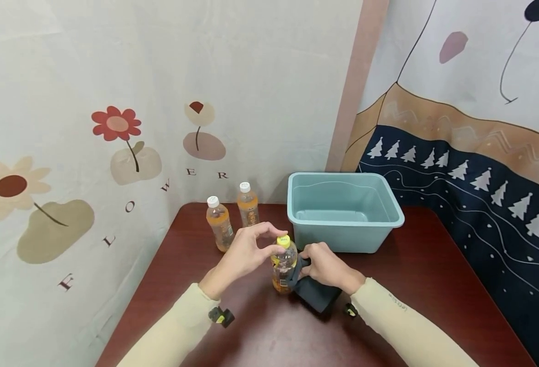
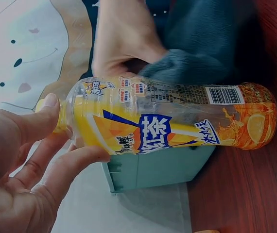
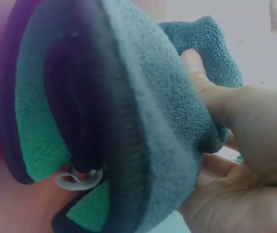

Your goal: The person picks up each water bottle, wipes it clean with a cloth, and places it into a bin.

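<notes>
A clear tea bottle with a yellow cap (image 1: 284, 265) stands upright on the table; its yellow and blue label faces the left wrist view. My left hand (image 1: 250, 250) pinches it at the cap (image 2: 48, 109) between thumb and fingers, one finger reaching down along the bottle's shoulder. In my right hand (image 1: 326, 265) a dark grey-green towel (image 3: 172, 107) is gripped and bunched against the bottle's right side. The rest of the towel hangs down to the table, and a white loop (image 3: 79, 180) shows at its edge in the right wrist view.
Two white-capped bottles, one nearer (image 1: 220, 227) and one farther back (image 1: 248, 206), stand at the table's back left. Behind my right hand sits a light teal plastic bin (image 1: 338, 237). The dark red table (image 1: 269, 336) meets printed cloth walls at its back.
</notes>
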Motion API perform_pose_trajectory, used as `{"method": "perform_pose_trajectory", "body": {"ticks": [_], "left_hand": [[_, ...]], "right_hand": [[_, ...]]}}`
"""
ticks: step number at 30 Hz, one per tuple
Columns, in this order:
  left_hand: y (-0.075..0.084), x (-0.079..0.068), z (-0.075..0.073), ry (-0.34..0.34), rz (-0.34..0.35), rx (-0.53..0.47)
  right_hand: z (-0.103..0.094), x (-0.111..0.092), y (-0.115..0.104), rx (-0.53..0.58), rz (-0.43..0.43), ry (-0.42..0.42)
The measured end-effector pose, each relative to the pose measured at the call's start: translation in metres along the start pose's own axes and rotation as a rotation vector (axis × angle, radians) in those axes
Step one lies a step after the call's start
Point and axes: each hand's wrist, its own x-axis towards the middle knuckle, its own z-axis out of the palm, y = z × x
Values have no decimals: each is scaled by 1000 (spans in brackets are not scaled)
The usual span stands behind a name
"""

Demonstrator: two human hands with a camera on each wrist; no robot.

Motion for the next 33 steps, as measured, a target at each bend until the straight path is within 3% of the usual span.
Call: {"method": "perform_pose_trajectory", "body": {"ticks": [14, 23, 33], "left_hand": [[-2, 0, -3, 7, 4, -25], [-5, 4, -3, -1, 5, -17], [-4, 5, -3, -16, -12, -21]], "right_hand": [[-49, 2, -36, -30, 33, 81], [-58, 8, -49, -11, 21, 122], [-60, 6, -50, -10, 42, 110]]}}
